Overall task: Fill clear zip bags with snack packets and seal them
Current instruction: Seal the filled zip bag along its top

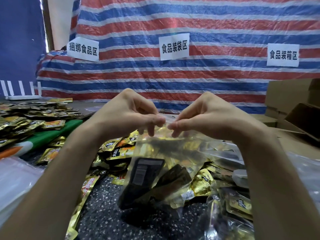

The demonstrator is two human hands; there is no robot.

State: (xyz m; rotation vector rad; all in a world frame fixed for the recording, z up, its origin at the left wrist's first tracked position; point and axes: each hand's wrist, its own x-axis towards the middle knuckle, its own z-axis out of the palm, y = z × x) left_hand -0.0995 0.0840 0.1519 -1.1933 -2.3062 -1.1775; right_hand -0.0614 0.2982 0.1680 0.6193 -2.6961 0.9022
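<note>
A clear zip bag [161, 153] hangs in the air in front of me, held up by its top strip. My left hand [128, 113] pinches the strip's left part and my right hand [206, 116] pinches its right part, fingertips almost meeting. Dark snack packets [147, 177] sit in the bag's lower end. Gold and orange snack packets [117, 151] lie loose on the speckled table [107, 213] beneath the bag.
A big heap of gold packets [34, 113] covers the left side, next to a green and white package [52, 134]. Empty clear bags [15, 177] lie at the near left. Filled bags [232, 213] sit at the near right. Cardboard boxes [292, 108] stand at the right. A striped tarp [173, 75] hangs behind.
</note>
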